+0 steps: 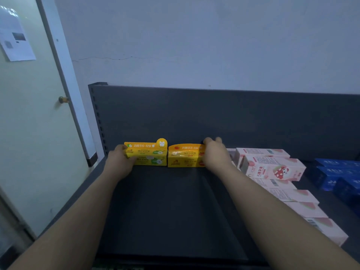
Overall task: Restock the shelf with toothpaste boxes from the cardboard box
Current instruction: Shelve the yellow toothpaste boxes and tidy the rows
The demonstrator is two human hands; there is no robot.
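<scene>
**Yellow boxes at the back edge, a hand on each outer end**

The left yellow boxes [147,153] and the right yellow boxes [185,155] stand end to end at the back edge of the shelf [171,211], against its dark back panel [214,117]. Each looks like two cartons stacked, though the blur leaves that unsure. Their long axes run left to right along the back edge, print facing forward, and their inner ends touch or nearly touch.

Both lie straight ahead of the person at full reach. The left hand [119,161] grips the left end of the left yellow boxes, its fingers curled round that end. The right hand [215,154] holds the right end of the right yellow boxes, its fingertips hooked over the top rear corner. So the hands bracket the row from outside, each nearest its own boxes. Any squaring up would be a squeeze inward along the long axis, or a push back toward the panel.

In front of the yellow row the shelf runs dark to its front edge. Just right of the right hand, pink boxes [272,168] run in a file from the back toward the front right corner, one lying crosswise on top. Blue boxes [335,172] sit beyond them at the right edge. The cardboard box is not in view. A door [35,133] stands off the shelf's left edge.
</scene>
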